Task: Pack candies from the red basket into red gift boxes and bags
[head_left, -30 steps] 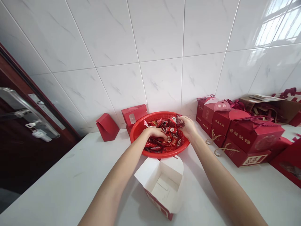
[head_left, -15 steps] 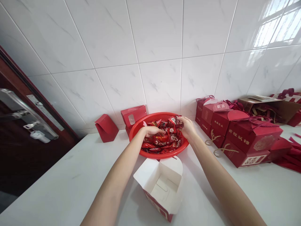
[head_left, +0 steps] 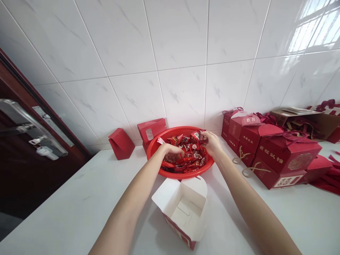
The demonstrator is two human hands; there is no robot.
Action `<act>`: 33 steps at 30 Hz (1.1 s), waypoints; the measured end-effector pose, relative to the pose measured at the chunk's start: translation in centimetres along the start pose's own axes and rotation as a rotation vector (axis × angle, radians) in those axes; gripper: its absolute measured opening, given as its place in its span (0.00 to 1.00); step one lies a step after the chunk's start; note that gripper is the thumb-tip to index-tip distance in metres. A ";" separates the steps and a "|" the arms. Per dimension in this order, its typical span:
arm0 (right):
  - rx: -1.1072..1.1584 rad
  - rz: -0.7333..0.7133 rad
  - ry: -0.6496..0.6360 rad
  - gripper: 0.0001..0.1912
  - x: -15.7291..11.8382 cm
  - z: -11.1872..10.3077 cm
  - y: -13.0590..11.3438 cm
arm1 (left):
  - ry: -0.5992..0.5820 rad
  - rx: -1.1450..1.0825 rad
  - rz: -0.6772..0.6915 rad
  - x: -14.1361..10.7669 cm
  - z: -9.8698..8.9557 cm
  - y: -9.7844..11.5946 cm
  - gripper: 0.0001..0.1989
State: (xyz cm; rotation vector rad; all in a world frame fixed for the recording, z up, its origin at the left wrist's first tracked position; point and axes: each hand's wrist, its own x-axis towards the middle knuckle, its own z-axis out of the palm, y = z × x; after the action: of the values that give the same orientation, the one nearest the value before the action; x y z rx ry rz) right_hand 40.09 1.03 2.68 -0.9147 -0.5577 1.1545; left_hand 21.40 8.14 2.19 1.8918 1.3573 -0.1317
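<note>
A red plastic basket holds many shiny red wrapped candies. Down among them on the left side, my left hand has its fingers curled in on the wrappers; it looks closed on a wrapped candy, though the fingers partly hide it. At the basket's right rim, my right hand pinches a dark red wrapped candy between thumb and fingers. In front of the basket, between my forearms, an open gift box stands with its flaps spread, white inside and dark red outside.
Folded red cartons and a windowed red box stand left of the basket against the tiled wall. Closed red gift boxes with gold cords line the right, near a cardboard box of ribbons. A door is at left.
My left hand's fingers have curled inward among the candies, where they were stretched out before. My right hand keeps its pinch on the dark red candy at the rim.
</note>
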 end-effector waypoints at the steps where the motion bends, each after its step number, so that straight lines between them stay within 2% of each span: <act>1: -0.002 0.001 -0.001 0.09 0.0 0.0 0.0 | -0.078 0.003 -0.071 0.0 0.1 0.1 0.12; 3: -0.008 0.001 -0.003 0.09 0.0 0.0 0.0 | -0.196 -0.002 -0.168 0.0 0.2 0.3 0.14; 4: -0.010 0.001 -0.003 0.09 0.0 0.0 0.0 | -0.225 -0.013 -0.175 0.0 0.2 0.4 0.14; 10: -0.014 0.003 -0.002 0.08 -0.3 0.0 -0.1 | -0.394 -0.114 -0.089 -0.9 -0.3 0.7 0.09; 15: -0.014 0.005 -0.001 0.08 -0.5 0.0 -0.2 | -0.570 -0.127 0.056 -1.2 -0.4 0.9 0.30; 19: -0.012 0.005 0.000 0.08 -0.5 0.1 -0.2 | -0.575 -0.044 0.047 -1.1 -0.2 1.0 0.42; 23: -0.011 0.001 -0.001 0.08 -0.6 0.1 -0.2 | -0.591 -0.001 0.075 -1.0 0.0 1.1 0.45; 29: -0.011 -0.008 -0.005 0.09 -0.5 0.1 -0.1 | -0.635 0.099 0.099 -0.8 0.2 1.6 0.44; 33: -0.017 -0.015 -0.007 0.09 -0.3 0.0 0.0 | -0.624 0.116 0.097 -0.6 0.2 1.6 0.35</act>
State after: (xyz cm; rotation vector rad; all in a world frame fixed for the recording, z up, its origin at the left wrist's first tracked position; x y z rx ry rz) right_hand 39.99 0.76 2.76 -0.9198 -0.5794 1.1417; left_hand 22.51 7.42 3.20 1.7902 0.8434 -0.7015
